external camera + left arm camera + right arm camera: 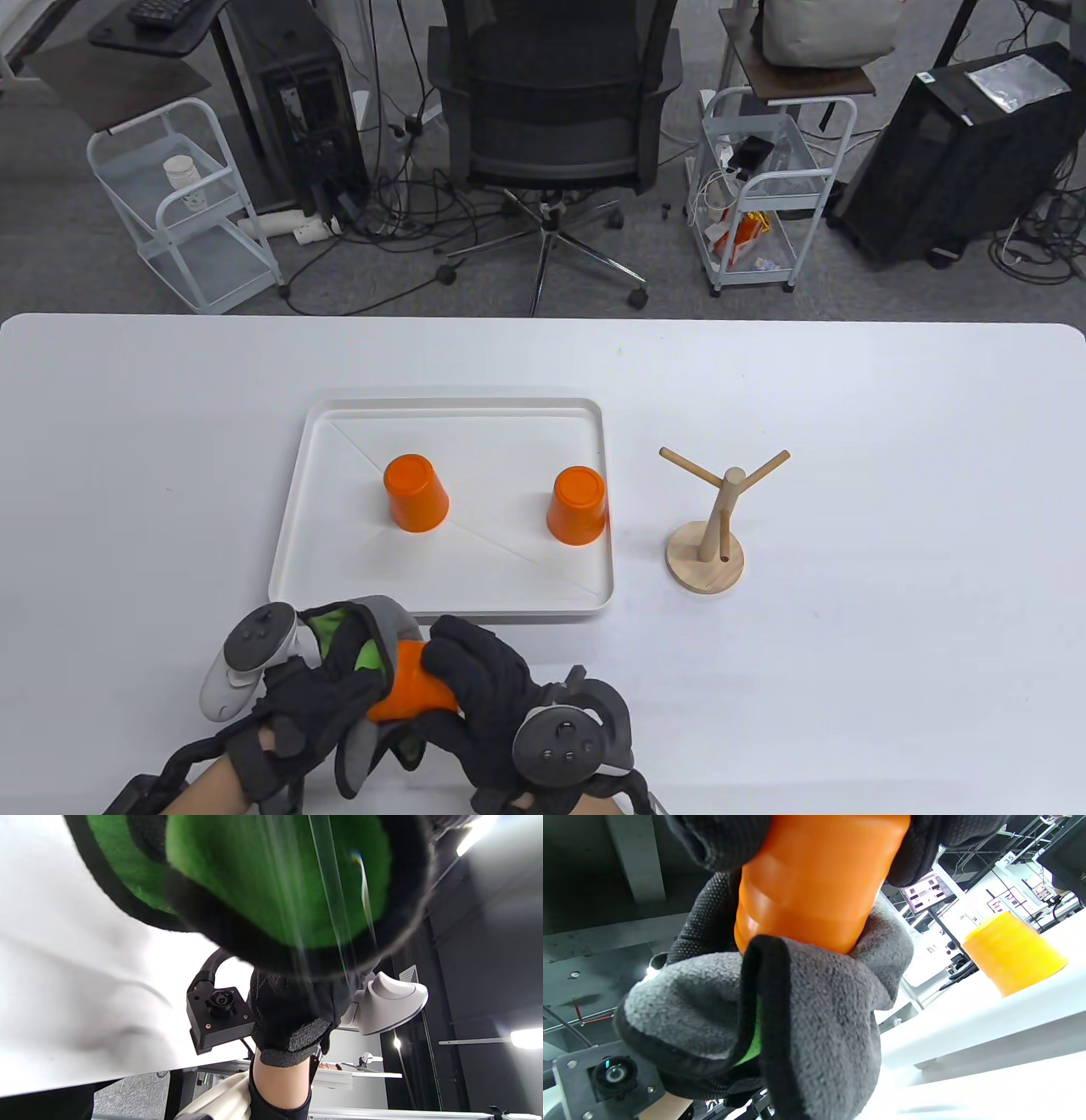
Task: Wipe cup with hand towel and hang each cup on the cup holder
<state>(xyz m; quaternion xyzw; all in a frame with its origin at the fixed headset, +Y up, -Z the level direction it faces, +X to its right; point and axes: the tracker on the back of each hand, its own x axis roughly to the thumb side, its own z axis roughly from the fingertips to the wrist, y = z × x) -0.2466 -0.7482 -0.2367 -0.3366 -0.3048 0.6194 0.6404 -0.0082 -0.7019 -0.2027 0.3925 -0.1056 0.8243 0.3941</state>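
Near the table's front edge my right hand (475, 679) grips an orange cup (413, 692), seen close in the right wrist view as the orange cup (814, 887). My left hand (322, 692) holds a grey and green hand towel (373, 632) wrapped around the cup's end; the towel (814, 1018) covers that end. Green towel fabric (271, 878) fills the left wrist view. Two more orange cups (414, 492) (577, 505) stand upside down in the white tray (339, 586). The wooden cup holder (713, 526) stands bare to the tray's right.
Behind the table stand an office chair (551, 110), two white wire carts (182, 212) (764, 195) and black computer cases (967, 153) on the floor. One upside-down cup (1009, 950) shows at the right in the right wrist view.
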